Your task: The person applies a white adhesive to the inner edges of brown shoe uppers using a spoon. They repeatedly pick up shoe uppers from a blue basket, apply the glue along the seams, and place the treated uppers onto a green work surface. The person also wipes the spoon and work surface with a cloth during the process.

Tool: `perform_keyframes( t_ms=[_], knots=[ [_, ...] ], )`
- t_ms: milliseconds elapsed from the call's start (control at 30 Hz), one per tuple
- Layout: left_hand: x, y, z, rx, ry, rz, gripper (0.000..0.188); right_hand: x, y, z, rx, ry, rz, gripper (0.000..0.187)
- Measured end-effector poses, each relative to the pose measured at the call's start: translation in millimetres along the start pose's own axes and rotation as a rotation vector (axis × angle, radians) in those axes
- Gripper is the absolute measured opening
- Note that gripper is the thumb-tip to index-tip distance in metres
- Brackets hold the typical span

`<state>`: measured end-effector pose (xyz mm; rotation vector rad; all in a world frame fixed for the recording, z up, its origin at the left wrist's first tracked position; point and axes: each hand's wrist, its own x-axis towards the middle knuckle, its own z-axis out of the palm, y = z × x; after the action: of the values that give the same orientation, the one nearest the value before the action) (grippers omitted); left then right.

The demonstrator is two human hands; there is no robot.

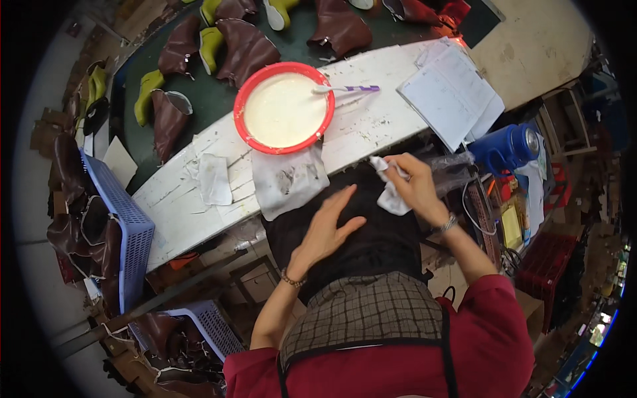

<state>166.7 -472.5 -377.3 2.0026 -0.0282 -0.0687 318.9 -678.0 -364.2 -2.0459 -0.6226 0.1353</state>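
Note:
My right hand (417,188) grips a crumpled white cloth (393,199) over my lap, near the front edge of the white bench (371,126). Above the dark fabric on my lap, my left hand (325,231) is open, with its thumb apart from the fingers and nothing in it. A red bowl (239,99) of cream-coloured paste (282,113) stands on the bench. Across its right rim lies a purple and white toothbrush (361,88). A stained white cloth (292,182) hangs over the bench edge in front of the bowl, and a smaller white cloth (214,180) lies to its left.
Brown leather boot uppers (245,50) and yellow-green shoe forms (146,93) cover the dark green surface behind the bench. Papers (451,93) lie at the right, near a blue flask (505,149). Blue plastic baskets (126,219) with brown leather pieces stand at the left.

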Motion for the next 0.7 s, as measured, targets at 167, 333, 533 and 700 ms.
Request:
perform_keyframes(
  t_ms=[167,333,533,700],
  knots=[
    [8,25,19,-0.783,0.357,-0.169,0.037,-3,-75,65,-0.061,-0.025,-0.295,0.031],
    [-17,47,-3,-0.825,0.619,-0.269,0.025,30,-72,45,0.417,-0.405,-0.132,0.046],
    [-36,22,-59,-0.996,0.965,-0.219,0.019,146,-3,41,-0.466,0.259,-0.538,0.034],
    [-44,1,-90,-1.142,0.976,-0.011,0.018,154,-17,18,-0.305,0.037,-0.412,0.021]
  ],
)
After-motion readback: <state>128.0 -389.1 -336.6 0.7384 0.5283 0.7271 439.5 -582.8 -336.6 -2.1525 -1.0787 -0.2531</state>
